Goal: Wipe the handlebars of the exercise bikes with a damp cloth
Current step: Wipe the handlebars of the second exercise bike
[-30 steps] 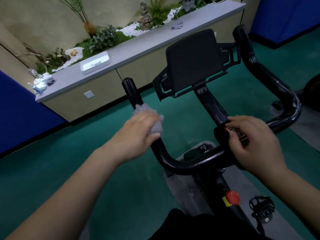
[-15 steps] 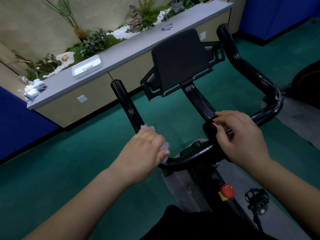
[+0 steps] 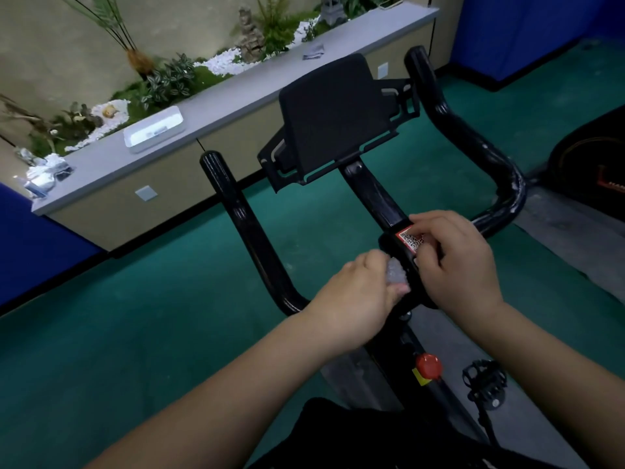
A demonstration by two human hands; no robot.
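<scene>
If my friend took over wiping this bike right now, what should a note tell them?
Left hand: grips the damp cloth against the handlebar, close to the centre clamp.
Right hand: holds the centre clamp beside the QR sticker, steadying the bike.
Done: cannot tell from this view how much bar is clean; the cloth sits at the inner end of the left arm.
Left: probably the centre and the whole right arm, not yet touched by the cloth.

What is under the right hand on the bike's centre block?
The right hand rests on the handlebar clamp; a red QR sticker shows partly beside its fingers. The remainder is covered.
</scene>
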